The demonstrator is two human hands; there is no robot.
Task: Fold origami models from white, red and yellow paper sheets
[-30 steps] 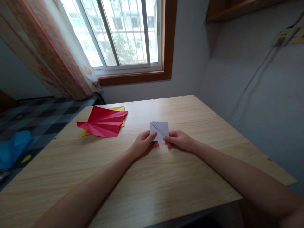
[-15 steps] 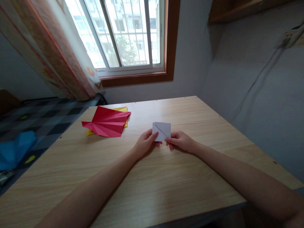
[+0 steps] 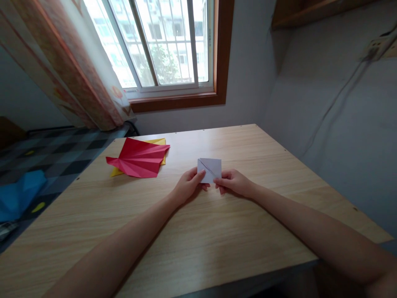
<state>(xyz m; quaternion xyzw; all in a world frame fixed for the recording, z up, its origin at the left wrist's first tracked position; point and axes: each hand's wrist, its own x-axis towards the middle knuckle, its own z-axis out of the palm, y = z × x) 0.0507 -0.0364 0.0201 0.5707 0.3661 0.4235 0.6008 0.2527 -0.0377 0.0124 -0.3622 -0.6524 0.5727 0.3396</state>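
Note:
A small folded white paper (image 3: pixel 210 167), roughly rectangular with a diagonal fold line across its front, is held up over the middle of the wooden table (image 3: pixel 173 240). My left hand (image 3: pixel 190 182) pinches its left side, thumb on the front face and fingers behind. At the lower right corner, my right hand (image 3: pixel 234 182) grips it the same way. The fingers behind the paper are partly hidden. To the left of my hands lies a creased red paper (image 3: pixel 142 157), on top of a yellow paper (image 3: pixel 159 142) that shows only at its edges.
A blue folded paper (image 3: pixel 21 194) lies on a dark checked cloth (image 3: pixel 62 151) left of the table. Beyond the table are a window (image 3: pixel 167 54) and a patterned curtain (image 3: pixel 74 62). A cable (image 3: pixel 335 99) hangs from an outlet (image 3: pixel 376 47) on the right wall.
The whole view has shifted very slightly. Both hands keep the same hold on the white paper, and the red and yellow papers have not moved on the table.

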